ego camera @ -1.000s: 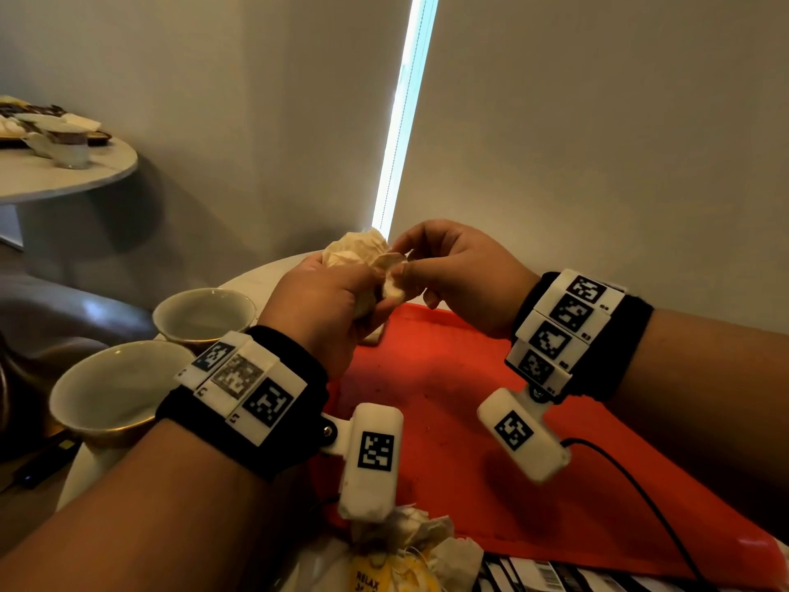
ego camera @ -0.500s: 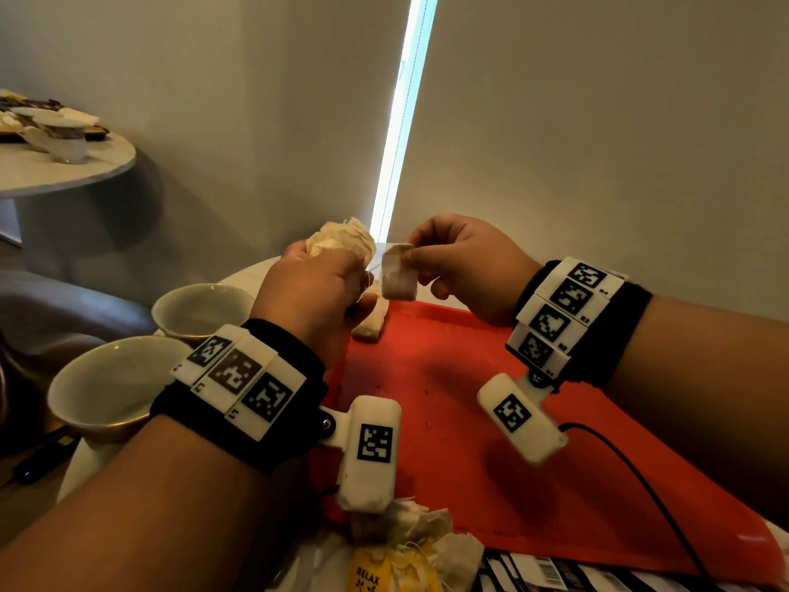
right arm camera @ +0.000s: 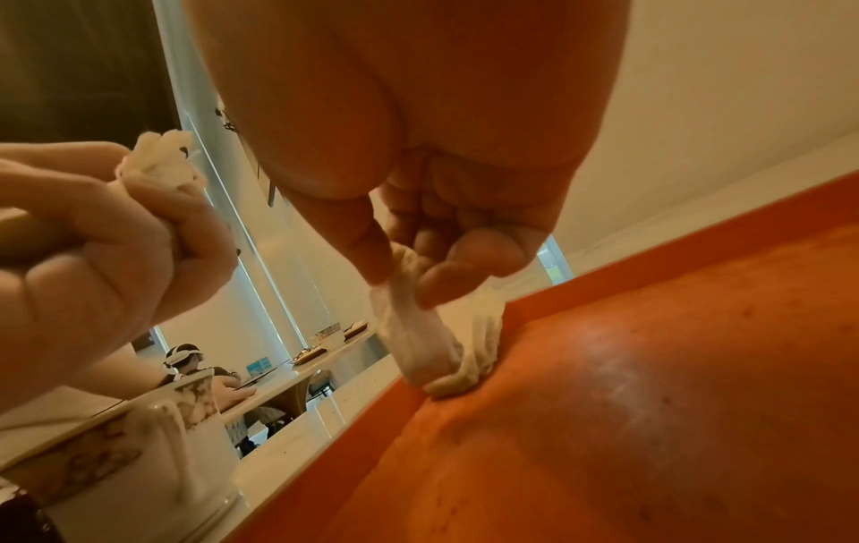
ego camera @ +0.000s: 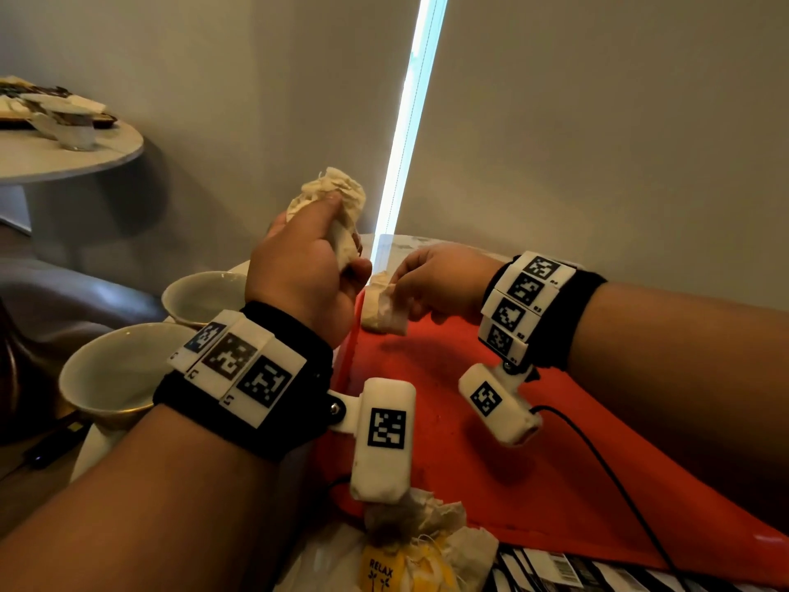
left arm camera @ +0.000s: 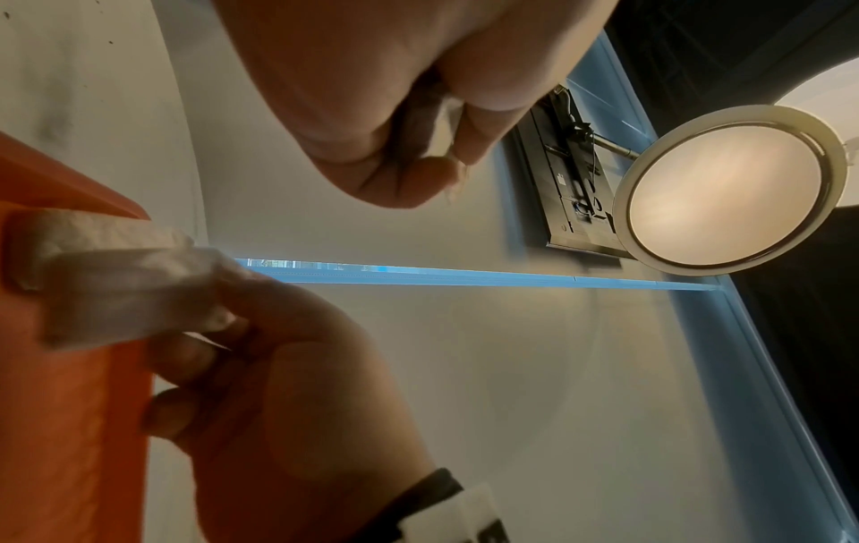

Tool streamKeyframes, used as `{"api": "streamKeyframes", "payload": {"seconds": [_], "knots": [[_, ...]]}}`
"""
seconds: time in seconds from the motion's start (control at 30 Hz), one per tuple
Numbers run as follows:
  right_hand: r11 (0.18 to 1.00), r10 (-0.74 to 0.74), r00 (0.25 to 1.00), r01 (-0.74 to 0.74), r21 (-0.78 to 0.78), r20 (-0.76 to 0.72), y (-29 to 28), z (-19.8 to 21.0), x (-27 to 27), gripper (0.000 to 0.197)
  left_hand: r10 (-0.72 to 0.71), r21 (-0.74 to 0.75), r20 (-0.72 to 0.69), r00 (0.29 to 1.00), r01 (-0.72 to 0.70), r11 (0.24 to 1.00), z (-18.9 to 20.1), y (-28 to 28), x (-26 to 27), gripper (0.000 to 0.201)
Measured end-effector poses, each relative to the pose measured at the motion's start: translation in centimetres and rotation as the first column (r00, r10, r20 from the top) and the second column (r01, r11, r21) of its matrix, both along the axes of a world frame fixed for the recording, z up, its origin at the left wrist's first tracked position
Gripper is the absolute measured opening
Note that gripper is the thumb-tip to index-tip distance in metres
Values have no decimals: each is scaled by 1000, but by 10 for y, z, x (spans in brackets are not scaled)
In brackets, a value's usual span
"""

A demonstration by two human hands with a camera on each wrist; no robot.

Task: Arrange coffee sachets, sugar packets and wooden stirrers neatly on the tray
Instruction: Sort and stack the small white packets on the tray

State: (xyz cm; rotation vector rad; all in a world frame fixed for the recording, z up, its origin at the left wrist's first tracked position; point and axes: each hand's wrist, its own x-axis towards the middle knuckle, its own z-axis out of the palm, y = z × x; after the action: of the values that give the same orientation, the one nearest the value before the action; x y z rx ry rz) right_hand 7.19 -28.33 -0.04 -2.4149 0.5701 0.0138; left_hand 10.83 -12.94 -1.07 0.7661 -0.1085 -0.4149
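Observation:
My left hand (ego camera: 307,267) grips a bunch of crumpled pale sachets (ego camera: 331,194), held up above the left edge of the orange tray (ego camera: 491,420). My right hand (ego camera: 431,284) pinches one pale sachet (ego camera: 390,311) by its top and holds it against a second sachet (ego camera: 371,318) lying at the tray's far left corner. In the right wrist view the pinched sachet (right arm camera: 416,341) touches the tray beside the lying one (right arm camera: 478,352). In the left wrist view my right hand's sachet (left arm camera: 121,283) lies over the tray edge (left arm camera: 69,176).
Two white cups (ego camera: 111,369) (ego camera: 200,294) stand left of the tray on the round table. A pile of sachets with a yellow "RELAX" tag (ego camera: 397,557) and striped packets (ego camera: 576,570) lie near the front edge. Another table (ego camera: 64,151) stands far left.
My right hand pulled one sachet out of the bunch and lowered it to the tray's far left corner. My left hand rose with the remaining bunch.

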Motion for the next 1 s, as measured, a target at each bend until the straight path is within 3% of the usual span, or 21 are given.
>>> {"api": "streamKeyframes", "payload": {"seconds": [0.17, 0.3, 0.53, 0.67, 0.8, 1.0], "knots": [[996, 21, 998, -16, 85, -58, 6, -9, 7, 9, 0, -13, -63, 998, -1, 1000, 7, 3, -5, 18], [999, 4, 996, 1, 54, -93, 6, -11, 17, 13, -14, -16, -69, 998, 13, 1000, 8, 4, -10, 2], [998, -64, 995, 62, -28, -76, 2, -18, 31, 21, -8, -11, -76, 997, 8, 1000, 10, 5, -9, 4], [995, -84, 996, 83, -48, -16, 1, -16, 29, 14, -47, 4, -92, 995, 48, 999, 11, 5, -10, 3], [987, -122, 991, 126, -98, 48, 5, -6, 22, 21, -62, 1, -102, 993, 62, 998, 10, 6, -9, 7], [973, 55, 980, -10, 230, -191, 21, -11, 14, 15, -73, -23, -118, 990, 71, 997, 7, 6, -7, 19]]}}
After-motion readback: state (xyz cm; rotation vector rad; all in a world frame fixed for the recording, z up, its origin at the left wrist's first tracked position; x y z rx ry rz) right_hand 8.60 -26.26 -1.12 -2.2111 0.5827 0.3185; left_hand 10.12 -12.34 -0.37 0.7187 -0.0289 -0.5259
